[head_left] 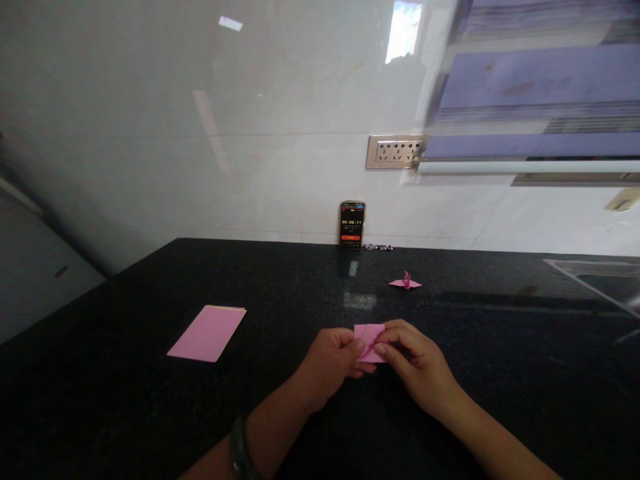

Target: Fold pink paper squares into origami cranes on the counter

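On my feed, the black smartphone (353,225) showing a timer stands upright against the pale wall at the back edge of the black speckled stone desk (150,400), and I place everything else from it.

Well in front of that phone, a touch to its right, both hands meet over the desk. The left hand (333,360) has its thumb and fingers pinched together on the left edge of the small pink folded paper (369,337). The right hand (415,360) is clamped on the paper's right side, with the thumb lying across the paper's face and the fingers curled behind it. The paper is held between them, low over the desk; I cannot tell whether it touches the surface. A black wristband (239,453) sits on the left forearm.

In front of the phone and well to its left, a flat stack of pink rectangular paper sheets (207,332) lies on the desk. Near the phone, in front and to its right, sits a small pink folded paper figure with spread wings (405,282). Just right of the phone's foot lies a short string of tiny beads (377,247). Above the phone and to its right, a beige socket strip (395,151) is set in the wall.
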`<state>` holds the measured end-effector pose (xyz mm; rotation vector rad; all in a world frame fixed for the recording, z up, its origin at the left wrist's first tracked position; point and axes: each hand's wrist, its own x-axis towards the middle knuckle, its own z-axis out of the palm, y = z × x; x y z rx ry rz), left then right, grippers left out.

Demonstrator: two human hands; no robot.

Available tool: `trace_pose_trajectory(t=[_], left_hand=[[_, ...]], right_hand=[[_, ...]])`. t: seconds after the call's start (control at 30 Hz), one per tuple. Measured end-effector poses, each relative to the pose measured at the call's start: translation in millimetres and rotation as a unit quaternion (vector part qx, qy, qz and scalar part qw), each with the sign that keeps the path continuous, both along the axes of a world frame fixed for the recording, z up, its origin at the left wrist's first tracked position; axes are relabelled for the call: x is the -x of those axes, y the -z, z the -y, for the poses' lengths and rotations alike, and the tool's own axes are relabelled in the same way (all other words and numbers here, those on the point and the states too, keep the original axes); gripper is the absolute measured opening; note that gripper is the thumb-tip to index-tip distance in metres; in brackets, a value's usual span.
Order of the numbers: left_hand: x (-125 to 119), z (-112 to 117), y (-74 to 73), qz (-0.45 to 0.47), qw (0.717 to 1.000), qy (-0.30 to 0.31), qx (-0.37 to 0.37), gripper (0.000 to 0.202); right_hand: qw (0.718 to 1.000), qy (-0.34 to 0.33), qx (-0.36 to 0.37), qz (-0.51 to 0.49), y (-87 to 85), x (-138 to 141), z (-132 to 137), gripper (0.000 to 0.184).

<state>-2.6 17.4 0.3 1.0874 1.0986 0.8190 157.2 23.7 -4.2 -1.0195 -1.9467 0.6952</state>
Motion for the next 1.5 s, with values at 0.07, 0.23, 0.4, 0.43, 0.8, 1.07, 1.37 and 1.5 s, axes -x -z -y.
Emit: trace_pose_trajectory(t=[0.07, 0.23, 0.4, 0.43, 0.8, 1.07, 1.37, 1.5], left_hand=[[-1, 1, -1.3, 0.011, 1.000, 0.002, 0.006, 0.027], [0, 3, -4.4, 0.081, 0.996, 0.031, 0.013, 0.026], [1, 4, -5.5, 0.119, 0.992, 0.048, -0.003, 0.028], [1, 4, -6.0, 0.116, 0.992, 0.049, -0.005, 0.028], [-6, 5, -1.6, 0.044, 0.997, 0.009, -0.058, 0.032], [-7, 3, 1.2, 0.021, 0.998, -0.018, -0.058, 0.024], [-6, 4, -0.8, 0.020, 0.999, -0.030, -0.041, 0.024], [-5, 4, 0.6, 0.012, 0.999, -0.028, -0.046, 0.023]], right_hand=[[1.000, 0.015, 0.007, 0.003, 1.9, 1, 0, 0.011], [0.999, 0.049, 0.014, 0.003, 3.9, 1, -1, 0.010], [0.998, 0.064, 0.022, 0.004, 3.9, 0, -2, 0.011], [0.998, 0.066, 0.023, 0.002, 4.2, 0, -2, 0.011], [0.997, 0.066, 0.040, -0.012, 9.2, 3, -2, 0.013], [0.993, 0.045, 0.091, -0.053, 4.3, 4, 1, 0.018], [0.977, 0.030, 0.176, -0.118, 4.2, 1, -1, 0.011], [0.976, 0.030, 0.178, -0.121, 4.4, 0, -1, 0.010]])
